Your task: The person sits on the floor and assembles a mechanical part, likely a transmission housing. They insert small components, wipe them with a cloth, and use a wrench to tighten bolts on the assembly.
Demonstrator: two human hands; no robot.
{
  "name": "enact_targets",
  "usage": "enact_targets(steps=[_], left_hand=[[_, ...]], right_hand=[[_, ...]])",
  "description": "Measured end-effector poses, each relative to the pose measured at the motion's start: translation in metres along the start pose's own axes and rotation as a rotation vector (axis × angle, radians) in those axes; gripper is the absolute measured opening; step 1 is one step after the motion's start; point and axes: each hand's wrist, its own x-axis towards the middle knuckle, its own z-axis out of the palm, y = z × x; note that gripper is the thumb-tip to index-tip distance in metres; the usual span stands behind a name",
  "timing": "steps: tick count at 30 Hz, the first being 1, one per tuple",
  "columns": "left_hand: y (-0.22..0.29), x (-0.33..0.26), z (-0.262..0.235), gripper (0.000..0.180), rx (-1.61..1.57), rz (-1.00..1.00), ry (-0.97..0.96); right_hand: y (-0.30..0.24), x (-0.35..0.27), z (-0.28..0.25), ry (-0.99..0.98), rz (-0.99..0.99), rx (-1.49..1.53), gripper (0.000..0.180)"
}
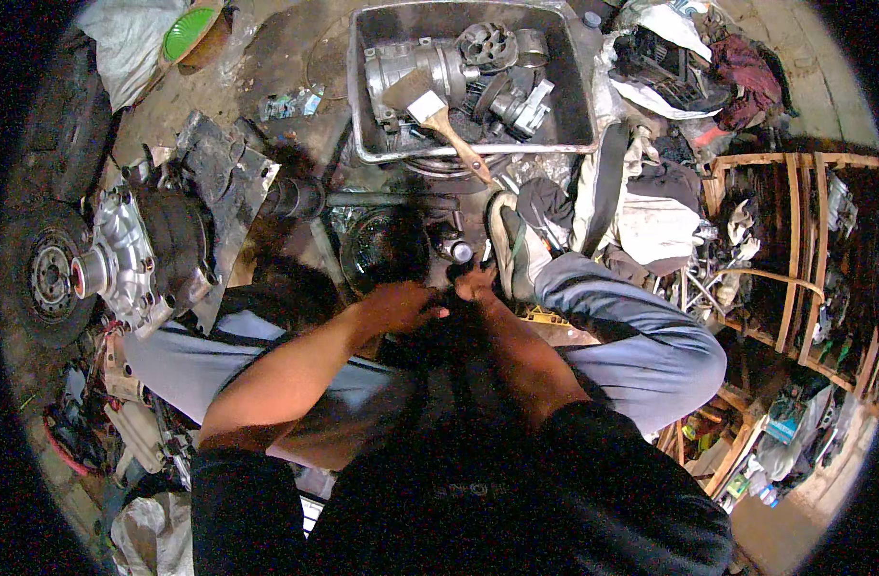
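Note:
My left hand (406, 305) is low between my legs, in deep shadow. Its thumb stands apart from the fingers, and I see nothing held in it. Just to its right, my right hand (474, 282) has its fingers curled at a dark thing too shadowed to name. Right above those fingers is a small metal cylinder (456, 252) with a bright round end. Beyond my left hand lies a dark, glossy round pan (363, 252). A long metal bar (391, 201) crosses behind the pan.
A grey tub (358, 125) at the far side holds metal machine parts and a wooden-handled paintbrush (449, 130). A large metal housing (132, 245) and a wheel (48, 274) stand at left. Rags (660, 221) and a wooden rack (795, 259) are at right. My shoe (514, 245) is beside my right hand.

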Motion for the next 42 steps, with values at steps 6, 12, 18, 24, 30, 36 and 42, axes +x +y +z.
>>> enact_targets(steps=[6, 12, 18, 24, 30, 36, 42], left_hand=[[-0.023, 0.001, 0.023, 0.056, 0.016, -0.025, 0.084], [-0.005, 0.000, 0.006, 0.055, 0.010, -0.013, 0.004], [-0.006, -0.001, 0.008, 0.056, 0.107, -0.097, -0.011], [-0.011, 0.002, 0.011, 0.059, 0.093, -0.101, -0.033], [-0.008, 0.003, 0.010, 0.055, 0.091, -0.119, -0.064], [-0.012, 0.004, 0.011, 0.052, 0.064, -0.085, -0.049], [-0.018, 0.002, 0.016, 0.053, 0.070, -0.143, -0.084]], right_hand=[[0.007, 0.013, -0.007, -0.068, -0.263, 0.112, 0.044], [-0.015, 0.013, 0.021, 0.270, -0.218, 0.008, 0.048], [-0.001, 0.021, 0.007, -0.023, -0.040, 0.316, 0.043], [0.015, 0.025, 0.010, -0.165, 0.194, 0.680, 0.037], [0.021, 0.028, 0.028, -0.204, 0.302, 0.908, 0.032], [0.015, 0.031, 0.026, -0.204, 0.411, 0.886, 0.038], [0.016, 0.033, 0.044, -0.164, 0.372, 0.997, 0.028]])
